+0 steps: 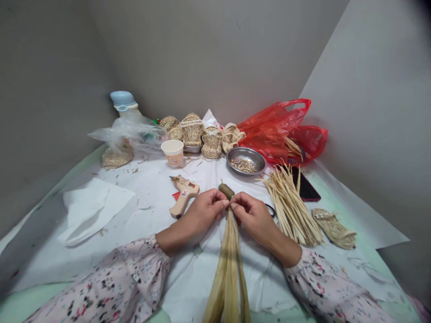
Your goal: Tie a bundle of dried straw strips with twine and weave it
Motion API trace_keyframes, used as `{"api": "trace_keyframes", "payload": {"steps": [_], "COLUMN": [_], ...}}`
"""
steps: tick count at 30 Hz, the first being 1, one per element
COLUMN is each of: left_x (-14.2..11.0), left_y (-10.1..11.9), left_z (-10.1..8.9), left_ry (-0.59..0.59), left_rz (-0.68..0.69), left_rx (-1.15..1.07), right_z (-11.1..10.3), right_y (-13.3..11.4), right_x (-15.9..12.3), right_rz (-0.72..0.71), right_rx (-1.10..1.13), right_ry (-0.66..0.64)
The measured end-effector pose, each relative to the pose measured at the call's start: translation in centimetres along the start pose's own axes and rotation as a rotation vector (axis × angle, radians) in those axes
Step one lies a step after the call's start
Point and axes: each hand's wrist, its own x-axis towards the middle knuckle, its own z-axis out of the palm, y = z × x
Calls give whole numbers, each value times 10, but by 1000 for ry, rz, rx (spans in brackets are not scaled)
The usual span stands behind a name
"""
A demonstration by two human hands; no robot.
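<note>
My left hand (208, 207) and my right hand (252, 214) meet in the middle, both pinching the gathered top of a bundle of flat plant-fibre strips (230, 273). The loose ends fan down toward me. Just beyond my fingertips lies a small brown-green spool of thread (226, 191); whether a thread runs from it to the bundle I cannot make out. To the left of my left hand rests a beige glue gun (184, 194). A black loop (270, 210), perhaps a scissors handle, shows partly behind my right hand.
Right of my hands lie a pile of dry strips (291, 208), a phone (308, 186) and a woven slipper (334, 229). Further back stand a metal bowl (246, 160), a paper cup (173, 153), several woven slippers (191, 130) and red plastic bags (269, 125). White paper (96, 206) lies left.
</note>
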Motion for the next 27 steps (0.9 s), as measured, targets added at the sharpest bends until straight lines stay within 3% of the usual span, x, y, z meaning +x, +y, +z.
{"api": "trace_keyframes", "payload": {"steps": [27], "left_x": [0], "left_y": [2], "left_z": [1], "left_ry": [-3], "left_rz": [-8], "left_rx": [-49], "right_z": [2], "right_y": [5], "right_x": [5], "right_rz": [67], "right_rx": [105], "right_ry": [28]}}
